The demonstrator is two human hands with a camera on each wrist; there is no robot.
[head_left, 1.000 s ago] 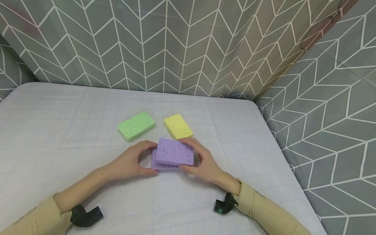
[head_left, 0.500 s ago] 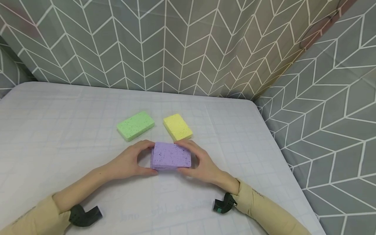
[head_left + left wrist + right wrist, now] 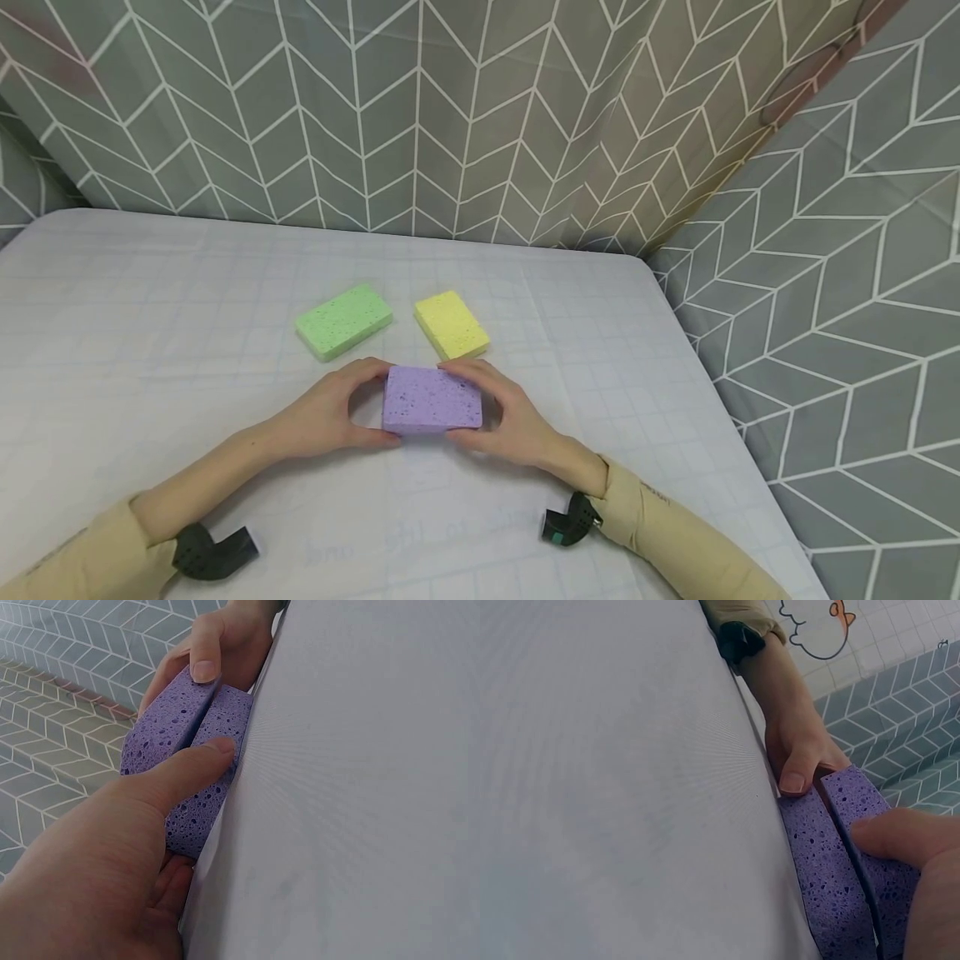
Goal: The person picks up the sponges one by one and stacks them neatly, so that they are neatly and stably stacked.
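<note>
Centre of the head view, the left hand [image 3: 330,412] pinches the lower purple sponge [image 3: 199,817] and the right hand [image 3: 513,417] pinches the upper purple sponge [image 3: 432,397] above it, a dark gap between them. Releasing the upper one off line could leave it crooked; a left-hand tug could drag the lower one out. The right fingertips, close below the yellow sponge [image 3: 452,323], might nudge it.

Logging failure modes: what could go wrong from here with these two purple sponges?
1. The upper purple sponge may settle askew: both wrist views show a gap between it and the lower purple sponge.
2. The right hand might nudge the yellow sponge, lying just beyond it.
</note>
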